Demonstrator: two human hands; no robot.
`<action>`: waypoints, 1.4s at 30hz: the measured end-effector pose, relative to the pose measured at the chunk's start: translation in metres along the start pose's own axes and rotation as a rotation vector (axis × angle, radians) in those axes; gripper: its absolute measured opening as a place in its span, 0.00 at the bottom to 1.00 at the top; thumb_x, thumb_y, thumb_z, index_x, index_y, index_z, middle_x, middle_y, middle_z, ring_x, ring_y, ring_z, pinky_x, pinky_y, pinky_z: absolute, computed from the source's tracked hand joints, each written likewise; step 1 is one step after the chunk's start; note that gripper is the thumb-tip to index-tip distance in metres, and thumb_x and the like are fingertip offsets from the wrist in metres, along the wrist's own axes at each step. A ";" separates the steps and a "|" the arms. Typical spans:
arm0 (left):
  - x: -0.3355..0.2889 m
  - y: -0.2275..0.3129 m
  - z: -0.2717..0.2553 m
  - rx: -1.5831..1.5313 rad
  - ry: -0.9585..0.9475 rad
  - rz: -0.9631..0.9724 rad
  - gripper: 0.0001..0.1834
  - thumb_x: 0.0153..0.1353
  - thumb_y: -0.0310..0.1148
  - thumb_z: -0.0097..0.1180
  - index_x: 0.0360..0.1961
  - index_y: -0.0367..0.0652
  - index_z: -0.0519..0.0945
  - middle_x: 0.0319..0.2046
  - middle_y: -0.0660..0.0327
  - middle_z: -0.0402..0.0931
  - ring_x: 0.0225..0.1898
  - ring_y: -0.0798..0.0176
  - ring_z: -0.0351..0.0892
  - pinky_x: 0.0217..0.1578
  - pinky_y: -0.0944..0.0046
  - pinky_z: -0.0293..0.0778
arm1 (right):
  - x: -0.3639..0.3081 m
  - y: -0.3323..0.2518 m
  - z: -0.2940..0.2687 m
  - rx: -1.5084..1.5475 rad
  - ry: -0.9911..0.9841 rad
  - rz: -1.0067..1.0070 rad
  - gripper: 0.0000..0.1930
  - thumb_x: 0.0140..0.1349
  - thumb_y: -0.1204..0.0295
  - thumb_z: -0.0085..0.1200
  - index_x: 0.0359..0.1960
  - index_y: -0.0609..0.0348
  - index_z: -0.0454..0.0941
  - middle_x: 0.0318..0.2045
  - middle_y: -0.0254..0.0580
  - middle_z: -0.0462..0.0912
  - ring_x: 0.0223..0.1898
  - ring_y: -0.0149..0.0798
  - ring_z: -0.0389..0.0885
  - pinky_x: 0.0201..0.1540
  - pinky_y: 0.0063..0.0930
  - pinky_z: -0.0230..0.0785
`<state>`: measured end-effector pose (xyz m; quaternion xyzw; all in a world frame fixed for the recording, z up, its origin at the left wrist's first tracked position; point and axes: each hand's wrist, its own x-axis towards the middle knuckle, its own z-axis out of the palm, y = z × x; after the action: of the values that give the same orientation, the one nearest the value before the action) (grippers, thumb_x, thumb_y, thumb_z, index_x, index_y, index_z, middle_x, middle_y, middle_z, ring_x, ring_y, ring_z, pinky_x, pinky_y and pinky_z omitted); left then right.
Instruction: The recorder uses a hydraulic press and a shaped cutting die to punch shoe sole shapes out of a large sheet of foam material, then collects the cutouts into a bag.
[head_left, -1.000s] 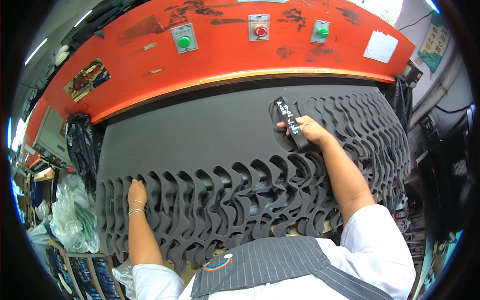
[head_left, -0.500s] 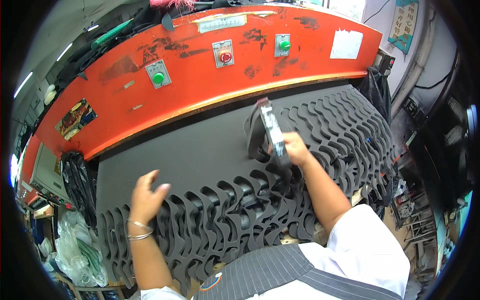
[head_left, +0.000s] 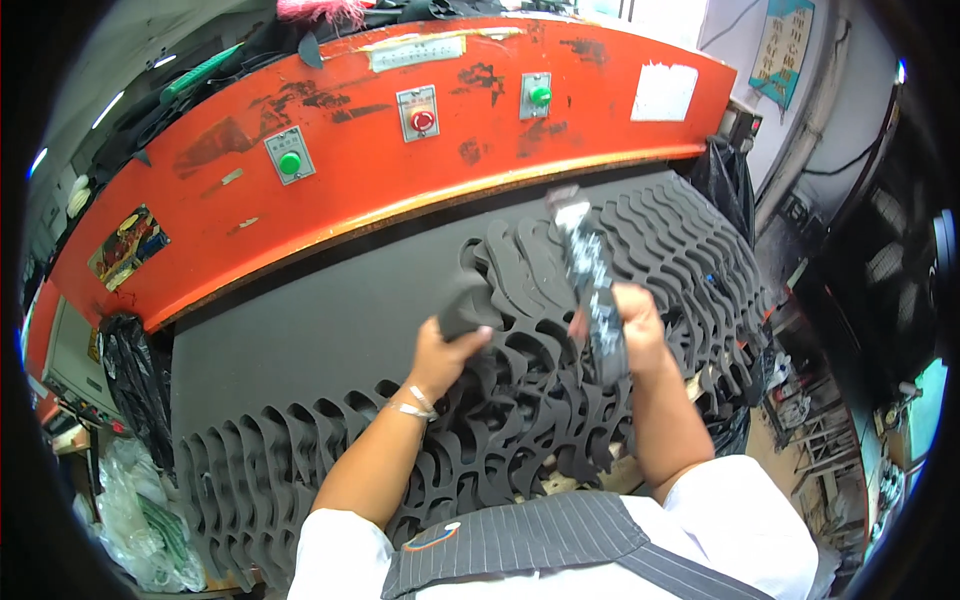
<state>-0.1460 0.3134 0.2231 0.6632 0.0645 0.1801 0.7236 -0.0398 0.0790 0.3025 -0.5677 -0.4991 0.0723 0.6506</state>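
My right hand [head_left: 640, 325] is closed round a long, dark cutting die [head_left: 592, 270] with worn white patches, smeared by motion, held up over the cut part of a dark grey foam sheet [head_left: 300, 310]. My left hand [head_left: 440, 360] grips a blurred dark grey foam piece [head_left: 465, 305], thumb on the near side, just left of the die. Under and between the hands, the sheet is cut into wavy strips and gaps. Several curved cut pieces [head_left: 525, 265] lie beyond my left hand. The uncut part stretches to the far left.
An orange press beam [head_left: 350, 150] spans the far side of the sheet, carrying green buttons [head_left: 290, 163] and a red one [head_left: 422, 121]. Black plastic bags [head_left: 140, 375] hang at the left, above clear plastic bags [head_left: 140, 510]. Metal racks [head_left: 825, 440] stand at the right.
My left hand has come right from over the sheet's left part and now grips a foam piece. The die has been lifted off the sheet and turned. The view has shifted slightly right.
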 end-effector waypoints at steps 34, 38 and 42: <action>0.052 -0.020 -0.058 0.225 -0.072 -0.364 0.30 0.45 0.38 0.61 0.50 0.33 0.75 0.47 0.57 0.73 0.51 0.61 0.70 0.64 0.58 0.48 | 0.036 0.173 0.042 -0.656 -0.211 0.064 0.26 0.46 0.61 0.67 0.50 0.51 0.79 0.35 0.43 0.80 0.45 0.44 0.75 0.52 0.35 0.63; 0.057 -0.014 -0.052 0.361 -0.146 -0.435 0.26 0.47 0.45 0.60 0.46 0.41 0.77 0.36 0.63 0.78 0.49 0.64 0.71 0.66 0.52 0.28 | 0.035 0.176 0.043 -0.656 -0.202 0.109 0.27 0.44 0.59 0.68 0.49 0.50 0.80 0.36 0.42 0.79 0.42 0.44 0.75 0.51 0.36 0.64; 0.045 -0.008 -0.051 0.398 -0.086 -0.331 0.23 0.49 0.41 0.61 0.45 0.39 0.76 0.36 0.63 0.79 0.48 0.66 0.73 0.66 0.52 0.42 | 0.034 0.158 0.050 -0.652 -0.229 0.123 0.29 0.44 0.59 0.69 0.50 0.52 0.79 0.38 0.43 0.80 0.43 0.45 0.75 0.51 0.37 0.64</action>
<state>-0.1201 0.3758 0.2158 0.7800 0.1754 0.0146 0.6005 0.0156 0.1895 0.1863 -0.7627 -0.5308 0.0115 0.3693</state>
